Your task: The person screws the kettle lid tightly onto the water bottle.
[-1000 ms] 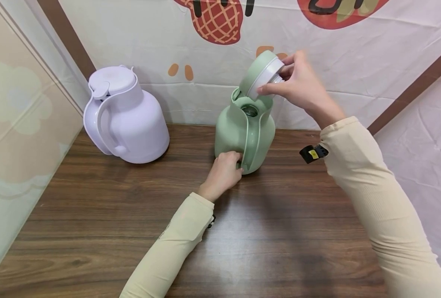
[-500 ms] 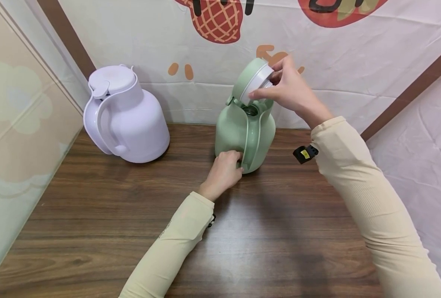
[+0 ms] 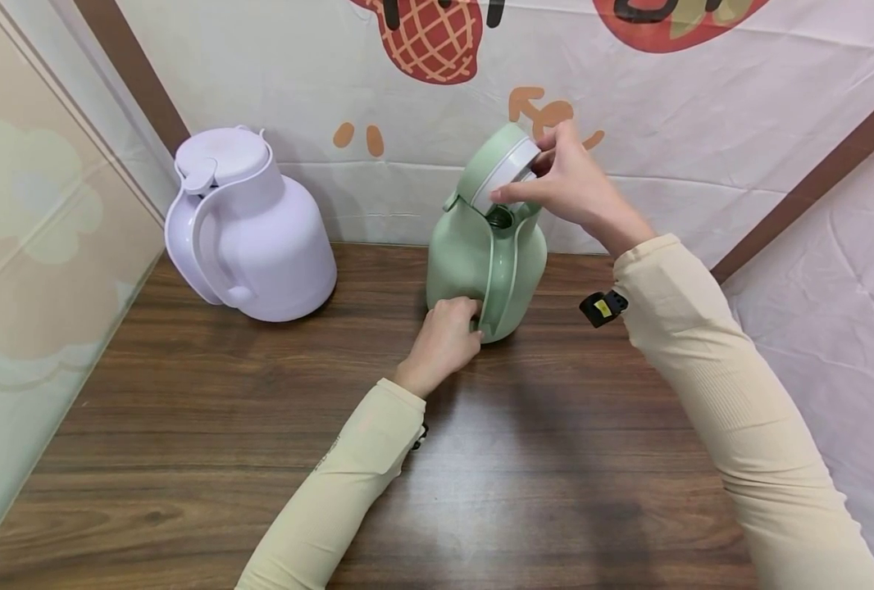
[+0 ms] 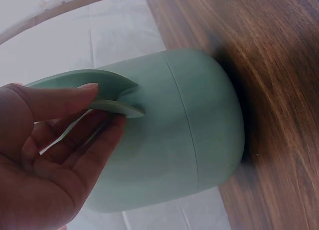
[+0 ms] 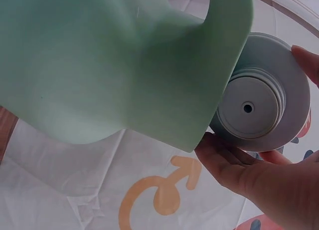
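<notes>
A green thermos jug stands near the back of the table, its round mouth uncovered in the head view. Low on its handle, my left hand grips with thumb and fingers either side, as the left wrist view shows. Above the mouth, my right hand holds the green and white lid by its rim, tilted on edge. The right wrist view faces the lid's underside, a stepped plug with a small central hole, partly hidden by the jug's neck.
To the left stands a lilac thermos jug with its lid on. Behind both jugs hangs a white printed cloth. The wooden table stretches in front, with a pale patterned panel along its left side.
My right hand has brought the lid down and to the left, closer over the green jug's mouth. The left hand keeps its grip low on the handle, and the jug stands still.
</notes>
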Demonstrator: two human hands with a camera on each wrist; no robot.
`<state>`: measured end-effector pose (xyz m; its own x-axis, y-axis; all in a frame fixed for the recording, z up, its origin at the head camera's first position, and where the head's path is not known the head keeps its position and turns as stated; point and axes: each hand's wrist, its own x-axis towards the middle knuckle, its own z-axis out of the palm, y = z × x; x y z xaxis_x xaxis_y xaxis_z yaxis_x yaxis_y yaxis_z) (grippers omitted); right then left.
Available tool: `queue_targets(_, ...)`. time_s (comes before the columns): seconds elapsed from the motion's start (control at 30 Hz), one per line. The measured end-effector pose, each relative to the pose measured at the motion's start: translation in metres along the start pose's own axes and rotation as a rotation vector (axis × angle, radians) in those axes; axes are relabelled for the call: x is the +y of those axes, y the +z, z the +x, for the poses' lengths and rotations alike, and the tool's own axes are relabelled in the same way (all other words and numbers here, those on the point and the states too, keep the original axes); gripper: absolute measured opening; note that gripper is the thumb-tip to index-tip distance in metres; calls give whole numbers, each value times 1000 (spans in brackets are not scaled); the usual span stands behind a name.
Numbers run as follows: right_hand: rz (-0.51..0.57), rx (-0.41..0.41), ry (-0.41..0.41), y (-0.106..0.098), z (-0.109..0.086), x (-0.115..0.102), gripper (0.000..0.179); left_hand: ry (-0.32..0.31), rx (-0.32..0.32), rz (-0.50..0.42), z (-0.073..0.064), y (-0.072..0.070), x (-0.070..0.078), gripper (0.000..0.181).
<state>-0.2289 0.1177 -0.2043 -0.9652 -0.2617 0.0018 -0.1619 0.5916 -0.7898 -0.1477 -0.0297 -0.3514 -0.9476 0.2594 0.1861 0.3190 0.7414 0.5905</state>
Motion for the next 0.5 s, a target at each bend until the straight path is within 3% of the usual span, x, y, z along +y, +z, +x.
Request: queue_targets(0.5,-32,-12,6,-3,2,7,70,-6,-3,5,0,0,1,9)
